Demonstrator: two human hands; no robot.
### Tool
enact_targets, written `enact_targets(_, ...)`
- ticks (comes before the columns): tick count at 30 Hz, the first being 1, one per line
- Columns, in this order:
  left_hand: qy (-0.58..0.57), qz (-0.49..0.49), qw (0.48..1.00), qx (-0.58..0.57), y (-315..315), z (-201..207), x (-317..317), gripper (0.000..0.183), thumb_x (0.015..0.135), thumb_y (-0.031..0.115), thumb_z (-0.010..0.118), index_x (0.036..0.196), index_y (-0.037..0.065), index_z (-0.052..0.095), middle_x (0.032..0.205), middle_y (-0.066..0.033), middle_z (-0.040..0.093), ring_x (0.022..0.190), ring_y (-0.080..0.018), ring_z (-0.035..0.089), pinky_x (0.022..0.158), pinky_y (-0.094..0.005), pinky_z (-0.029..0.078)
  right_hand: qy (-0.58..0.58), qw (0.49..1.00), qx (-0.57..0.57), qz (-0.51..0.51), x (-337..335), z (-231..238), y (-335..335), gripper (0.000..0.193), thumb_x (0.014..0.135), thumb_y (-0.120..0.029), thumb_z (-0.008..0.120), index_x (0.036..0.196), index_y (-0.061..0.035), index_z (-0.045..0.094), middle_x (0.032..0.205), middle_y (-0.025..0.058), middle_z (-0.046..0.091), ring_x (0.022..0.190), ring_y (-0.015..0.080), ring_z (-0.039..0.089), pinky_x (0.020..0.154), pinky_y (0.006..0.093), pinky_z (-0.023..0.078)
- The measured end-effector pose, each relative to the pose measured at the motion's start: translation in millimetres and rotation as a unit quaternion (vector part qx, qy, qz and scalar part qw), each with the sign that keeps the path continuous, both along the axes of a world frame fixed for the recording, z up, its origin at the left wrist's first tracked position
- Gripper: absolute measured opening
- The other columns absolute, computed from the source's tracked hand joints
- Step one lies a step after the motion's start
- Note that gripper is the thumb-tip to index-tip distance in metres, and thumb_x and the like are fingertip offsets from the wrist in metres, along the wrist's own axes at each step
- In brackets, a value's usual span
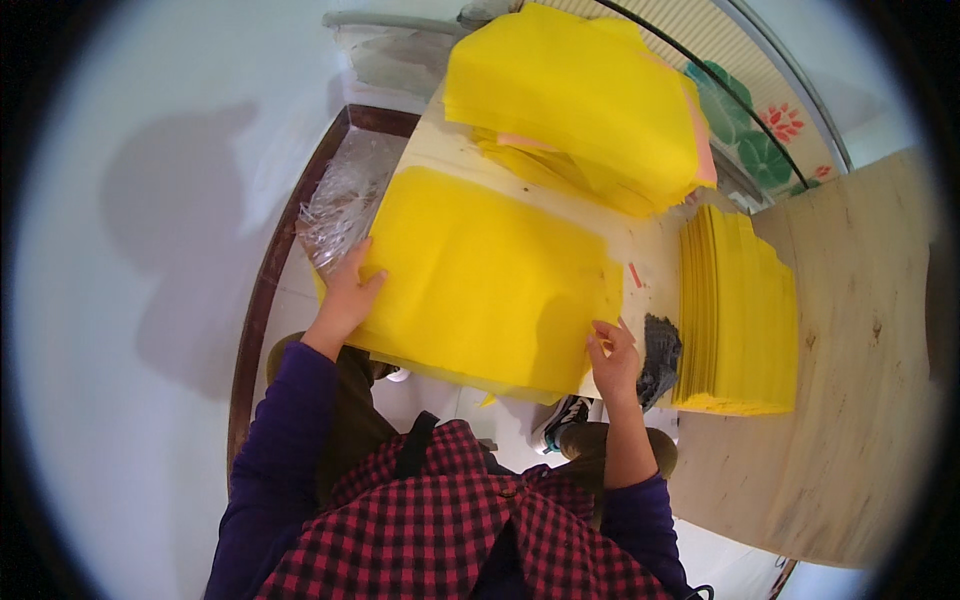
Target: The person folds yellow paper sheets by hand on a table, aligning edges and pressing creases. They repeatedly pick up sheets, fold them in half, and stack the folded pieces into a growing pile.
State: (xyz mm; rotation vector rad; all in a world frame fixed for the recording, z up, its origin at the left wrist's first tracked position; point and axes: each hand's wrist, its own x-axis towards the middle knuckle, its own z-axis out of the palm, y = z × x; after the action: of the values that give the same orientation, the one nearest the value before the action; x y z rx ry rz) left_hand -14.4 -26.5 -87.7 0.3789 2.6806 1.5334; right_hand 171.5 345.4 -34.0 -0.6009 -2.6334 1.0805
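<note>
I am squaring up the big yellow sheet (490, 275) that lies flat on the pale wooden desk (860, 380), right in front of me. My left hand (348, 292) rests on its edge at nine o'clock, palm down, fingers (372, 282) spread and pressing flat onto the sheet rather than closed round anything. My right hand (615, 362) is at the near corner, about five o'clock of the sheet, with the fingers curled in close on that corner; whether they truly pinch it or only touch it I cannot tell.

The near edge of the sheet hangs over the desk edge toward my lap. At twelve o'clock sits a thick heap of yellow sheets (580, 100), a pink layer showing at its side. At three o'clock, just beside my right hand, stands a neat pile of folded yellow pieces (740, 310), and between that and my wrist lies a small dark grey rag-like thing (660, 355). Crumpled clear plastic wrap (345, 200) lies beyond my left hand at eleven o'clock.

I judge this the start of a fold or a lift. The next move calls for a sure hold on the near corner while the left hand keeps the far side from sliding.
</note>
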Motion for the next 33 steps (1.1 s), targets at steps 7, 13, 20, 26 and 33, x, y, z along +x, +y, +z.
enact_targets(7, 0.057, 0.018, 0.998, -0.012, -1, -7, -5, 0.048, 0.085, 0.006, 0.065, 0.131, 0.003, 0.051, 0.137, -0.0174, 0.05, 0.128, -0.0277, 0.047, 0.107, -0.0329, 0.036, 0.053, 0.998, -0.019, -0.022, 26, -10, -9, 0.026, 0.084, -0.008, 0.066, 0.109, -0.0006, 0.065, 0.098, 0.0117, 0.067, 0.083, 0.0183, 0.064, 0.076, 0.029, 0.051)
enact_targets(13, 0.009, 0.047, 0.998, 0.041, -6, -25, -17, 0.032, 0.087, 0.007, 0.065, 0.118, 0.002, 0.059, 0.129, -0.0128, 0.055, 0.105, -0.0181, 0.058, 0.089, -0.029, 0.047, 0.02, 0.999, -0.042, -0.026, 29, -8, -14, 0.027, 0.08, -0.004, 0.067, 0.106, 0.0014, 0.063, 0.095, 0.0147, 0.063, 0.082, 0.0224, 0.062, 0.075, 0.0313, 0.051)
enact_targets(20, 0.049, 0.093, 0.994, 0.024, -6, -4, -12, 0.017, 0.087, 0.009, 0.065, 0.103, 0.002, 0.063, 0.097, -0.005, 0.062, 0.087, -0.013, 0.058, 0.078, -0.0258, 0.047, 0.029, 0.998, -0.056, -0.03, 45, -10, -19, 0.028, 0.08, -0.006, 0.067, 0.107, 0.0009, 0.063, 0.091, 0.0133, 0.063, 0.077, 0.0207, 0.061, 0.071, 0.0302, 0.05)
enact_targets(26, 0.012, 0.062, 0.995, 0.08, -12, 22, -7, 0.011, 0.09, 0.006, 0.06, 0.1, 0.002, 0.061, 0.095, -0.0045, 0.063, 0.086, -0.0124, 0.06, 0.078, -0.0248, 0.046, 0.0, 0.992, -0.105, -0.066, 66, -7, -24, 0.026, 0.084, -0.006, 0.067, 0.109, 0.0011, 0.064, 0.093, 0.0078, 0.066, 0.079, 0.0127, 0.06, 0.073, 0.0254, 0.05)
enact_targets(33, -0.085, 0.079, 0.983, 0.141, -27, 66, 16, 0.013, 0.094, 0.005, 0.053, 0.106, 0.002, 0.058, 0.093, -0.0029, 0.063, 0.083, -0.0094, 0.059, 0.074, -0.0228, 0.046, 0.018, 0.979, -0.198, -0.046, 83, -13, -43, 0.026, 0.083, -0.007, 0.067, 0.107, 0.0013, 0.064, 0.092, 0.0081, 0.066, 0.078, 0.0146, 0.062, 0.069, 0.0271, 0.051)
